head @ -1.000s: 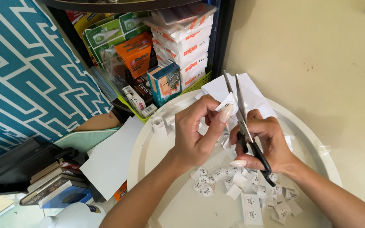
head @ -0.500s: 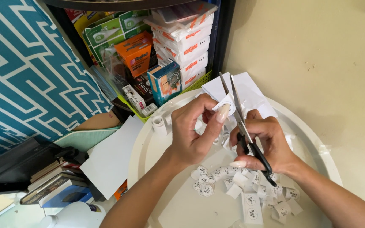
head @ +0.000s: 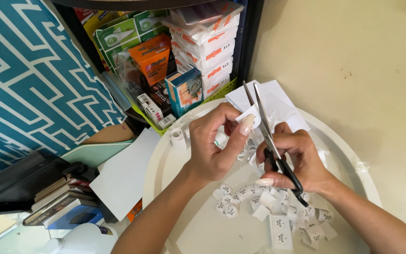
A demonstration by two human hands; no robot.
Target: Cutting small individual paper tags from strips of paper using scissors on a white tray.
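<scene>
left hand (head: pixel 214 146) pinches a small round white paper sticker (head: pixel 251 118) between thumb and fingertips, held up over the middle of the round white table (head: pixel 353 155). right hand (head: pixel 297 162) is clenched through the black handles of a pair of scissors (head: pixel 265 134), blades pointing far and up, slightly parted, with the sticker sitting right at the blades, touching or nearly so; can't tell if the edge is between them. more white paper hangs under the left hand's fingers, partly hidden.

on the table, near side: a loose pile of cut round stickers (head: pixel 233 200) and square white offcuts (head: pixel 283 230), spread just below both hands. white paper sheets (head: pixel 278 101) lie at the far edge of the table, behind the scissors. a small white tape roll (head: pixel 177 135) stands on the table's left rim, just left of the left hand.

far left of the table: a green basket (head: pixel 222 89) on a shelf, packed with stacked white boxes (head: pixel 207 44), an orange box (head: pixel 153 59), a blue box (head: pixel 184 89) and green packets (head: pixel 118 33). teal patterned fabric (head: pixel 29 80) fills the left side. near left: a white sheet (head: pixel 125 174) leaning off the table edge, a stack of books (head: pixel 52 197) below it. beige wall (head: pixel 353 56) on the right.
</scene>
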